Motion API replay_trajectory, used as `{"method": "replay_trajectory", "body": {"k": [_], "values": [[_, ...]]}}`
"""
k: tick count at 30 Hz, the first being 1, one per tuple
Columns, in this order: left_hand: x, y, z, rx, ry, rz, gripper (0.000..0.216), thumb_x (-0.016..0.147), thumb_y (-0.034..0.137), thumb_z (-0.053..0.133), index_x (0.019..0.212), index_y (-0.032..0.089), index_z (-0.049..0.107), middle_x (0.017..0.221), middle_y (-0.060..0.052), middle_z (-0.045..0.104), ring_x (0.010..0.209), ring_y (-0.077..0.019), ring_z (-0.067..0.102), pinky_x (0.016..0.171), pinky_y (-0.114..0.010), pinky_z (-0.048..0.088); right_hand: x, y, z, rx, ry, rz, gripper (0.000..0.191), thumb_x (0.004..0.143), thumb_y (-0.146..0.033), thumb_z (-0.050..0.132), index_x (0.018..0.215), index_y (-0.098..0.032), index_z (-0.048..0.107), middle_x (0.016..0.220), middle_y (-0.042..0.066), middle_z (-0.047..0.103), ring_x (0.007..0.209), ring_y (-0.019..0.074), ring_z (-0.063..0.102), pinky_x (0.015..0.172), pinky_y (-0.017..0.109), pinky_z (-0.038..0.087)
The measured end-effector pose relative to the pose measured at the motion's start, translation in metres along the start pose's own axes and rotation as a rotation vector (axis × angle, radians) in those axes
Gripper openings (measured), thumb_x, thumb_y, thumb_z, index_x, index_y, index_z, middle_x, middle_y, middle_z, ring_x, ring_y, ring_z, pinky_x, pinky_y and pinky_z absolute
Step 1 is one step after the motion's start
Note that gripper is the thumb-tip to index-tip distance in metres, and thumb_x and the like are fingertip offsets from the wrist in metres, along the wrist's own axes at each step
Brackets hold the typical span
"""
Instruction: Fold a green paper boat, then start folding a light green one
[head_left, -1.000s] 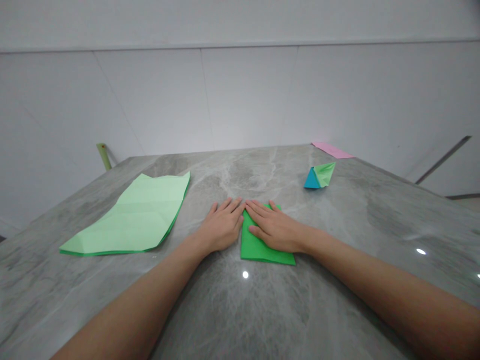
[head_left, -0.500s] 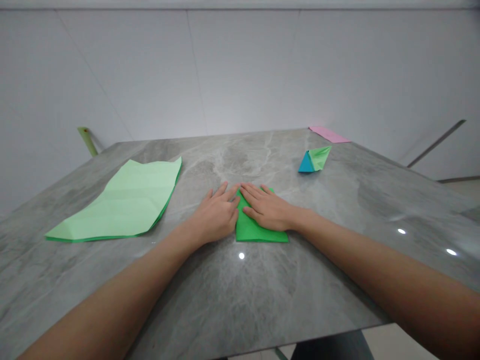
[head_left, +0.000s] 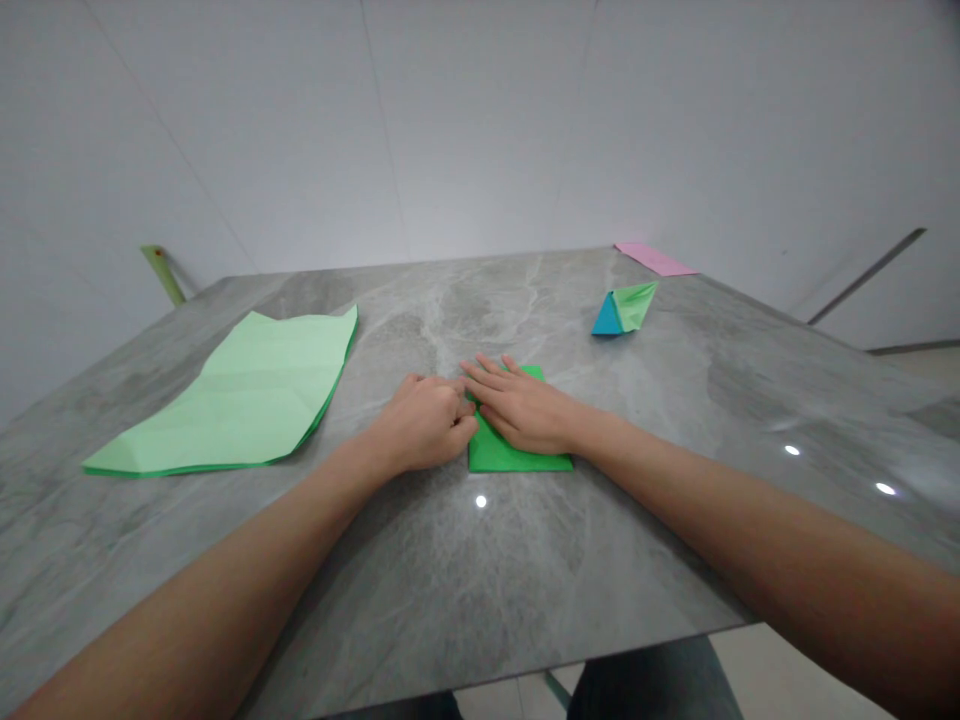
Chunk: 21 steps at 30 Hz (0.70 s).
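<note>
A folded piece of green paper (head_left: 517, 459) lies flat on the grey marbled table in front of me. Spread over its upper part, my right hand (head_left: 517, 405) presses it down with the fingers stretched out. At the paper's left edge is my left hand (head_left: 424, 422), its fingers curled in and its thumb and index fingertip touching that edge. I see nothing inside the curled fingers. The right fingertips reach past the left edge, close to the left knuckles, and hide part of the paper.
A large light-green sheet (head_left: 247, 395), darker green underneath, lies wavy on the left. A small folded blue-and-green paper piece (head_left: 624, 309) stands at the back right. Pink paper (head_left: 655, 259) lies at the far right corner. The table's front edge (head_left: 525, 676) is near me.
My left hand's fingers have gone from spread to curled at the paper's edge. My right hand has shifted slightly left over the paper. The whole view has tilted a little.
</note>
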<state>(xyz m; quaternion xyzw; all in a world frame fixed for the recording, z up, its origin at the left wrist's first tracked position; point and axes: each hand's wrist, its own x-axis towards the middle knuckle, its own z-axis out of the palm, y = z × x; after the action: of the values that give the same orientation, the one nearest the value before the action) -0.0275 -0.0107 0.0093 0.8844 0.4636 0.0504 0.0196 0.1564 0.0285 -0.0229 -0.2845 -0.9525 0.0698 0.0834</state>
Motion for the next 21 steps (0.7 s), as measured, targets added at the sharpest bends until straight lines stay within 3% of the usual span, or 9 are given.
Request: {"method": "replay_trajectory", "body": {"k": [7,12,18,21], "values": [[-0.004,0.002,-0.003,-0.056,-0.033,-0.010,0.035,0.082,0.019,0.046,0.048,0.017,0.053,0.056,-0.004,0.057,0.052,-0.0139,0.048,0.056,-0.028,0.035,0.003,0.000,0.006,0.080,-0.001,-0.035,0.051,0.099,-0.026,0.031,0.143,-0.002,0.041,0.153,0.022,0.035,0.145,0.0282,0.027,0.119,0.048,0.025],[-0.010,0.001,-0.008,-0.119,-0.100,0.081,0.032,0.077,0.016,0.048,0.046,0.017,0.045,0.052,0.000,0.049,0.050,-0.0112,0.045,0.055,-0.026,0.033,0.004,0.003,0.009,0.091,0.021,-0.042,0.050,0.097,-0.026,0.032,0.144,-0.008,0.042,0.155,0.018,0.035,0.146,0.0269,0.027,0.119,0.049,0.026],[-0.016,0.002,-0.013,-0.237,-0.142,0.216,0.031,0.074,0.015,0.047,0.046,0.018,0.036,0.051,0.002,0.042,0.049,-0.0105,0.041,0.053,-0.026,0.032,0.004,0.000,0.004,0.082,-0.035,-0.006,0.054,0.097,-0.025,0.032,0.145,-0.001,0.038,0.156,0.021,0.030,0.146,0.0287,0.025,0.119,0.048,0.025],[-0.019,0.004,-0.015,-0.251,-0.165,0.248,0.031,0.075,0.017,0.046,0.046,0.020,0.036,0.050,0.002,0.042,0.049,-0.0114,0.042,0.054,-0.027,0.034,0.003,-0.001,0.003,0.068,-0.037,0.000,0.054,0.098,-0.026,0.030,0.146,-0.004,0.038,0.156,0.019,0.031,0.146,0.0276,0.024,0.119,0.047,0.025]]}}
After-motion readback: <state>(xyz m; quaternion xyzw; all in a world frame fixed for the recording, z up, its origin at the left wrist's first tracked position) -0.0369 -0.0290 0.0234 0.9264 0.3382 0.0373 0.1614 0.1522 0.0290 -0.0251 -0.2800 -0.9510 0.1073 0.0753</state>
